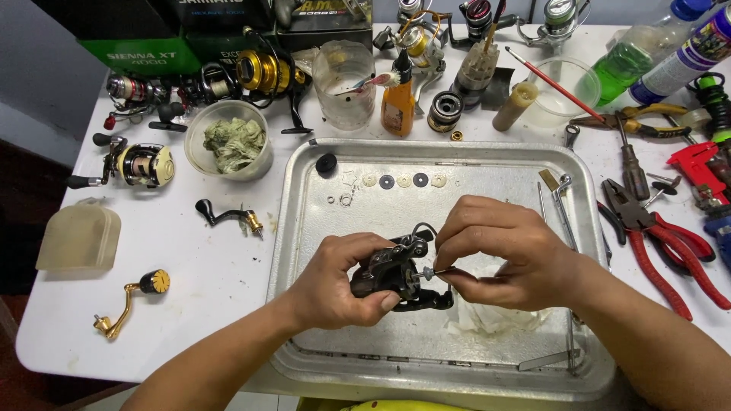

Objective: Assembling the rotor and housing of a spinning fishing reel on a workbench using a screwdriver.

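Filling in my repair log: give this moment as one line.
left hand: holds reel body | right hand: fingertips pinch small part at reel shaft | over metal tray | washers in row

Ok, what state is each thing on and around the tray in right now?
Reel body: gripped in left hand, above metal tray.
Right hand: fingertips pinched at the reel's shaft.
Washers: laid in a row on the tray.
Red pliers: lying on the table, unheld.
Plastic cup: upright, holding a rag.
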